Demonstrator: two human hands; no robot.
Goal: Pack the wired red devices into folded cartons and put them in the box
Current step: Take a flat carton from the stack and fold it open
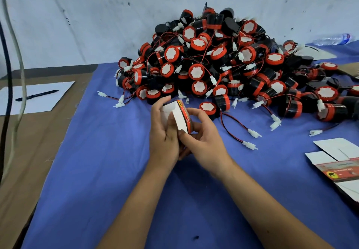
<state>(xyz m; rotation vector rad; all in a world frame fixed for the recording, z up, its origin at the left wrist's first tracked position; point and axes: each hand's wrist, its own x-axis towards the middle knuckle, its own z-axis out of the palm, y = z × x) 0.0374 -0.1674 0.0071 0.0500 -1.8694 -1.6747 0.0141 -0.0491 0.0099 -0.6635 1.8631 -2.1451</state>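
- One blue cloth (108, 171) covers most of the table (38, 132), and everything else is placed here relative to it.
- Dozens of red-and-black wired devices (213, 62) form a big heap at the far edge of the blue cloth, against the white wall (97, 15), with red-black wires and white plugs trailing out of it toward the near side.
- Flat unfolded cartons (338, 163), white with a red printed band, lie stacked at the right edge of the blue cloth.
- Left of the blue cloth, a white sheet of paper (38, 99) rests on the brown table with a black pen (37, 95) on top.
- At the far right corner beyond the cloth lies a clear plastic bottle (332, 39) on its side.
- Over the middle of the cloth, the left hand (165, 130) and right hand (202, 134) hold one partly folded carton (179, 118) between them, just in front of the heap; fingers of both hands curl around it, a white flap standing up.
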